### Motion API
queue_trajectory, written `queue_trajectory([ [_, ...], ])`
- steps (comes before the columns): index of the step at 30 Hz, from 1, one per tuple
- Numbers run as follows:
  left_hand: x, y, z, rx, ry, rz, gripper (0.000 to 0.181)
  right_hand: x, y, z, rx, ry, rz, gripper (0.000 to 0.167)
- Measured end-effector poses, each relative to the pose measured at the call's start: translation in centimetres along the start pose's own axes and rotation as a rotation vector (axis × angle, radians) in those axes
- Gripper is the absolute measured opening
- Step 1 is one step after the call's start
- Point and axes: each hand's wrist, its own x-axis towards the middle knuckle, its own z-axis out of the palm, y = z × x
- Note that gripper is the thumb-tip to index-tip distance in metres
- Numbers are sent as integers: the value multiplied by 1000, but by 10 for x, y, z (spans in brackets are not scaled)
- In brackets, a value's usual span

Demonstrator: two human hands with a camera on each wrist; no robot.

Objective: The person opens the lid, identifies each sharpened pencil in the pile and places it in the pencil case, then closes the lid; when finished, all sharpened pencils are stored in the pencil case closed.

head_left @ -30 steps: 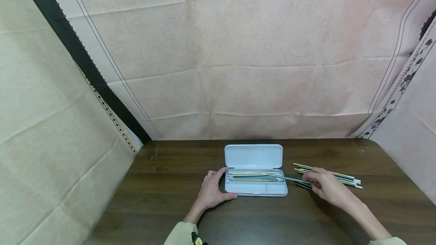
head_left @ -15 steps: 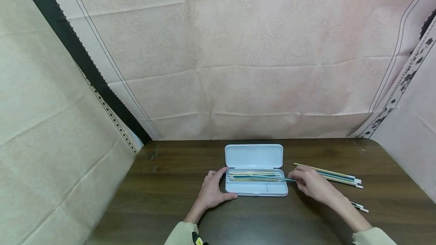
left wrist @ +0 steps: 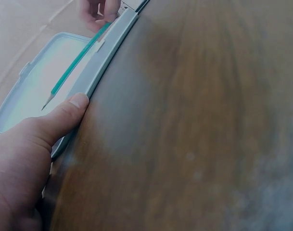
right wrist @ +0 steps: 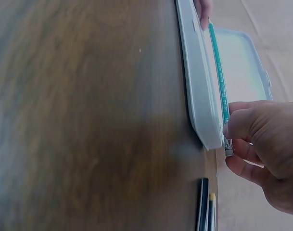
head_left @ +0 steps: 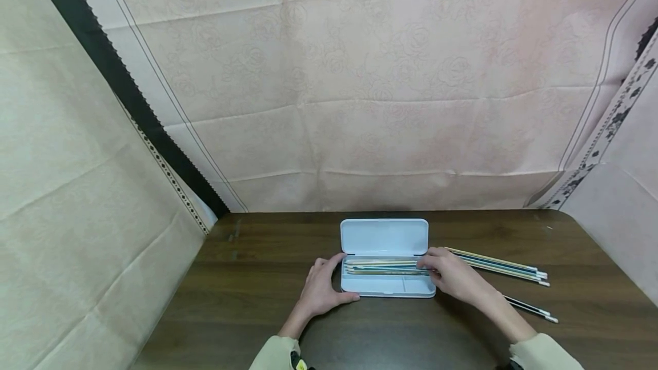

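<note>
A light blue pencil case (head_left: pixel 372 286) lies with its lid raised on the table, several pencils (head_left: pixel 380 272) in its long compartment. My left hand (head_left: pixel 325 289) grips the case's left end, thumb at the front edge and fingers toward the back. At the right end, my right hand (head_left: pixel 454 276) pinches a green pencil (right wrist: pixel 219 67) near its eraser end between thumb and fingers. In the left wrist view that pencil (left wrist: pixel 71 71) is above the case, its point toward my left hand. The fingertips of the right hand partly hide the case's right end in the head view.
A bundle of several pencils (head_left: pixel 506 267) lies on the wooden table (head_left: pixel 257 301) to the right of the case. Closer to the front are a few dark pencils (head_left: pixel 530 306), partly behind the right forearm. Pale patterned cloth (head_left: pixel 390 96) hangs at the back and sides.
My right hand has moved left from near the loose pencils to the case's right end, carrying the green pencil. The dark pencils have come into view. My left hand stays on the case.
</note>
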Motion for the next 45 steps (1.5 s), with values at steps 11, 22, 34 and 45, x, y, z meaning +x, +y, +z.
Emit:
queue_trajectory([
  [11,-1,0,2,3,2,1,96,9,-7,11,8,-23,-1,26],
  [22,-1,0,4,15,5,-8,95,7,-6,10,63,-28,8,23],
  [34,-1,1,1,-8,7,-13,96,-38,35,-18,14,165,35,25],
  [45,-1,1,0,-4,6,-9,95,-78,76,-44,-89,292,-5,33],
])
